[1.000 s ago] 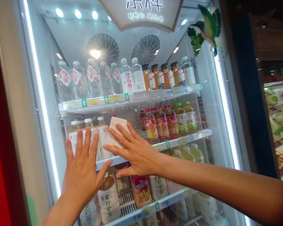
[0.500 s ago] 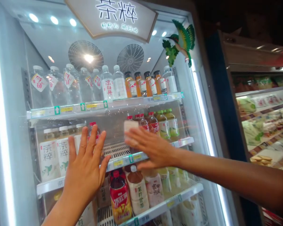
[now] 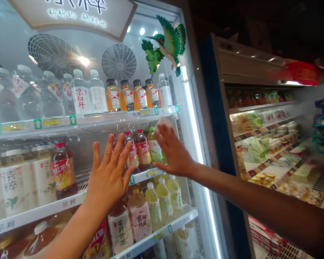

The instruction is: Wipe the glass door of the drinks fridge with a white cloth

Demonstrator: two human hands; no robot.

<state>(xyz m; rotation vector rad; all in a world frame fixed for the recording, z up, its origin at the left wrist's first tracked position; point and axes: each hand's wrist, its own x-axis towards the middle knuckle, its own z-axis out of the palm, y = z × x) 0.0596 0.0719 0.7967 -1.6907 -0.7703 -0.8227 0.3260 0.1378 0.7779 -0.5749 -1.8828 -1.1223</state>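
The glass door [image 3: 97,126] of a lit drinks fridge stands before me. Against or very near the glass, my left hand [image 3: 108,172] is open with its fingers spread and nothing in it. Up and to its right, my right hand [image 3: 174,151] presses a small white cloth [image 3: 164,124] toward the glass. Its fingers cover most of the cloth, and motion blurs both. Behind the hands, inside the fridge, stand red-capped tea bottles [image 3: 143,147] and green-capped bottles [image 3: 155,145].
Bottled drinks fill shelves inside, including clear water bottles [image 3: 81,91] above. A kingfisher sticker [image 3: 169,39] and a fan-shaped sign [image 3: 78,18] are at the top. The fridge's bright frame strip [image 3: 197,136] runs down the right. Beyond it is an open chilled display [image 3: 270,144].
The view has shifted right, so the fridge appears further left. My right hand has moved the white cloth up and right across the door. My left hand stays spread.
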